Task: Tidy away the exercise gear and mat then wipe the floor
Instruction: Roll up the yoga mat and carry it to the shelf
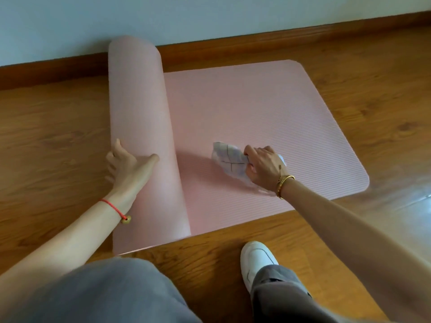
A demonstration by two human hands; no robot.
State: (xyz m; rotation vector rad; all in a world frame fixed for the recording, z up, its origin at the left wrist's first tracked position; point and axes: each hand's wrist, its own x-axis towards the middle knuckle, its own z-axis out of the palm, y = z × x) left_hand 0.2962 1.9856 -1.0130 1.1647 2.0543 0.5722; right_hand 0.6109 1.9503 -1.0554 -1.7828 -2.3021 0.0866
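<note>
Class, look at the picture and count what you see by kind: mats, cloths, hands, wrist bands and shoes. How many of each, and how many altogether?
Mats: 1, pink mat
Cloths: 1, checked cloth
Hands: 2, left hand, right hand
Wrist bands: 2, red cord, gold bangle
Shoes: 1, white shoe
Total: 7

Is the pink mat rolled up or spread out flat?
Partly rolled. The mat forms a thick roll at the left hand; the rest lies flat, the right hand gripping a cloth there.
</note>
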